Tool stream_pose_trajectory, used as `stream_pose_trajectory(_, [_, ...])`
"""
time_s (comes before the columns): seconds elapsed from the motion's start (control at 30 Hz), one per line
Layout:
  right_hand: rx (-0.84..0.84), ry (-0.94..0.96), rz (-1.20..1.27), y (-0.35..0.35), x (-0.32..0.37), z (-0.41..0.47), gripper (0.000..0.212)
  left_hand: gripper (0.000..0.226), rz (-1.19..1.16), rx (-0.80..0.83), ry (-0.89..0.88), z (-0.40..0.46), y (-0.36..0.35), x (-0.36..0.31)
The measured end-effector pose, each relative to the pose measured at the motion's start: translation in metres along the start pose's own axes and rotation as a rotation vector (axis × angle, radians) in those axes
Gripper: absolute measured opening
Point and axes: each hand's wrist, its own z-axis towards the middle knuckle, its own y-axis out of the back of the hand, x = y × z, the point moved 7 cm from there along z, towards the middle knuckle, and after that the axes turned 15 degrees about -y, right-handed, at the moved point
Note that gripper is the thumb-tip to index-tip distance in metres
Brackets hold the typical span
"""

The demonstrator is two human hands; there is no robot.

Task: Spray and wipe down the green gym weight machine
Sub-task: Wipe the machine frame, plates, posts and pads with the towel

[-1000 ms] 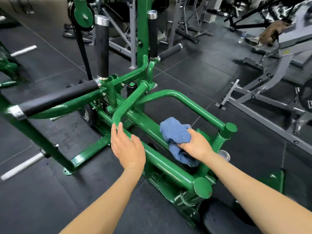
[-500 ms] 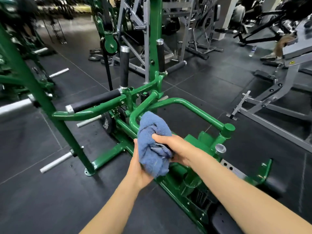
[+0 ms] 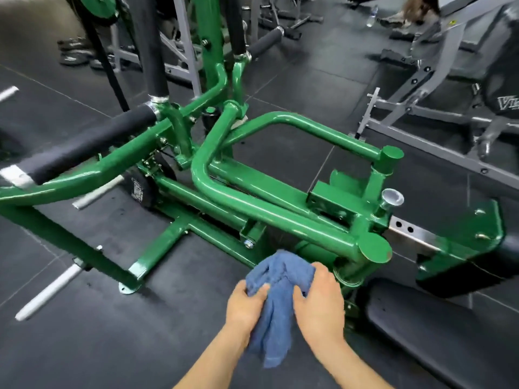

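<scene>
The green weight machine (image 3: 269,217) fills the middle of the view, its glossy tubes running from upper left to lower right. A crumpled blue cloth (image 3: 276,307) hangs in front of its lower frame, off the metal. My left hand (image 3: 244,308) grips the cloth's left side. My right hand (image 3: 320,301) grips its right side, fingers curled into the fabric. Both hands sit just below the round green end cap (image 3: 375,248). No spray bottle is in view.
A black foam handle (image 3: 84,147) juts out at the left. The black seat pad (image 3: 438,341) lies at the lower right. A grey machine frame (image 3: 438,147) stands to the right. Silver weight pegs (image 3: 53,290) stick out over the dark rubber floor.
The cloth came off the green tube and moved down toward me. My left hand left the frame and joined the right hand on the cloth. The view tilted down and closer.
</scene>
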Motion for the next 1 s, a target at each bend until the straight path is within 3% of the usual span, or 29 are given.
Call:
stream_pose_trajectory(0.1, [-0.337, 0.183, -0.155, -0.005, 0.02, 0.002, 0.052, 0.01, 0.126, 0.092, -0.155, 0.031, -0.019, -0.02])
stream_pose_trajectory(0.17, [-0.452, 0.333, -0.369, -0.015, 0.034, -0.006, 0.056, 0.016, 0.178, 0.092, -0.23, 0.048, -0.034, -0.031])
stream_pose_trajectory(0.23, [-0.423, 0.329, -0.438, -0.028, 0.033, -0.004, 0.06, 0.018, 0.242, 0.121, -0.271, 0.059, -0.054, -0.036])
stream_pose_trajectory(0.3, [-0.319, 0.208, -0.425, -0.04, 0.026, 0.008, 0.055, 0.021, 0.316, 0.159, -0.268, 0.068, -0.066, -0.031])
stream_pose_trajectory(0.4, [-0.096, 0.03, -0.456, -0.07, 0.018, 0.025, 0.074, 0.028, 0.345, 0.204, -0.234, 0.077, -0.064, -0.024])
stream_pose_trajectory(0.57, [-0.108, -0.052, -0.495, -0.066, 0.031, 0.04, 0.078, 0.036, 0.438, 0.241, -0.331, 0.097, -0.061, -0.036])
stream_pose_trajectory(0.77, [-0.052, -0.044, -0.586, -0.054, 0.048, 0.079, 0.037, 0.033, 0.871, 0.533, -0.551, 0.114, -0.106, -0.083])
stream_pose_trajectory(0.9, [-0.075, -0.042, -0.629, -0.058, 0.044, 0.088, 0.048, 0.044, 0.78, 0.673, -0.401, 0.114, -0.1, -0.065])
stream_pose_trajectory(1.0, [-0.168, -0.049, -0.729, -0.064, 0.034, 0.065, 0.067, 0.058, 0.477, 0.559, -0.235, 0.103, -0.074, -0.036])
